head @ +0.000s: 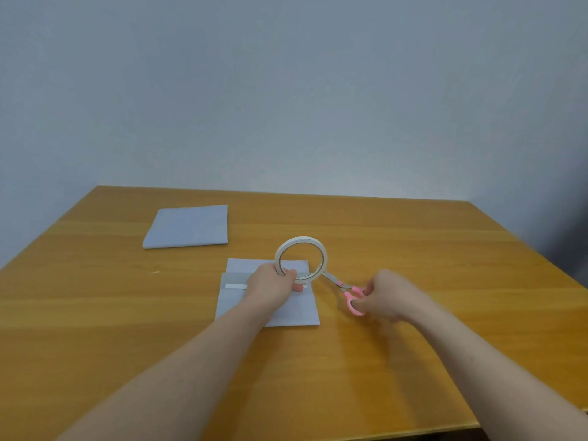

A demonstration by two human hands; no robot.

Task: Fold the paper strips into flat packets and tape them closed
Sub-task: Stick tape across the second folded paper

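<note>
A folded white paper packet (297, 310) lies flat at the middle of the table, with a strip of white tape (236, 286) stuck across its seam. My left hand (273, 283) rests on the packet and grips a white tape roll (301, 258), held upright on its edge. My right hand (386, 296) holds pink-handled scissors (348, 292), fingers through the loops. The blades point toward the bottom of the roll, where the tape leaves it. The blade tips are hidden behind the roll.
A second folded white paper (187, 227) lies at the back left of the wooden table (413, 249). A small white scrap (155, 272) sits to the left. A plain wall stands behind the table.
</note>
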